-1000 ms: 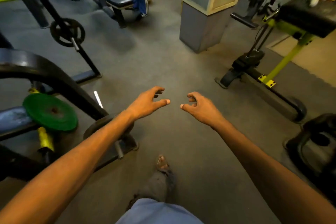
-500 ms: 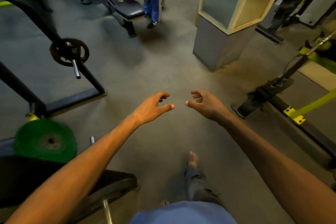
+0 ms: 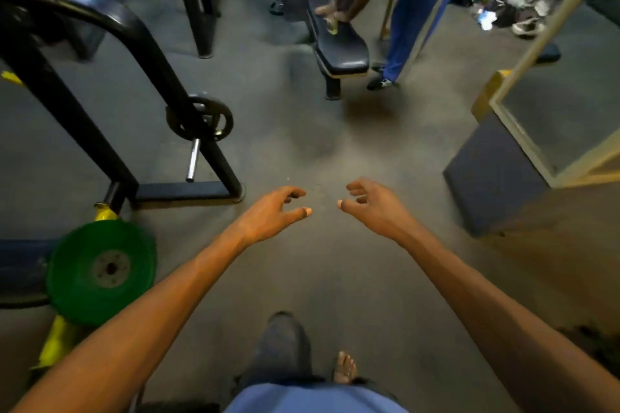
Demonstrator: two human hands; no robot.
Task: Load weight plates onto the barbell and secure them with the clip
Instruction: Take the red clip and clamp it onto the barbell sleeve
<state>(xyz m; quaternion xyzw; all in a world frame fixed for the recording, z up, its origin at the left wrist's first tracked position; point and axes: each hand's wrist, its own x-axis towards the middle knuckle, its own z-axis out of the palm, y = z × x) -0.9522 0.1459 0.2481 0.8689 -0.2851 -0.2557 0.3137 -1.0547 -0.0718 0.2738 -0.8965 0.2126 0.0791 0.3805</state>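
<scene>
My left hand [image 3: 271, 214] and my right hand [image 3: 372, 208] reach forward over the grey floor, fingers spread, each holding nothing. A green weight plate [image 3: 100, 270] lies at the lower left, on a machine with yellow parts. Further back on the left, a small black weight plate [image 3: 201, 118] hangs on a chrome peg [image 3: 193, 159] of a black rack frame [image 3: 100, 144]. No barbell or clip shows in this view.
A black bench [image 3: 340, 43] stands ahead with two people beside it. A mirrored pillar on a dark base [image 3: 493, 171] is on the right. Shoes and clothes [image 3: 510, 15] lie at the far right. My bare foot [image 3: 345, 367] is at the bottom.
The view has swung left and forward: the bench and pillar came nearer, the yellow machine on the right left the view. Both hands stay open in front of me.
</scene>
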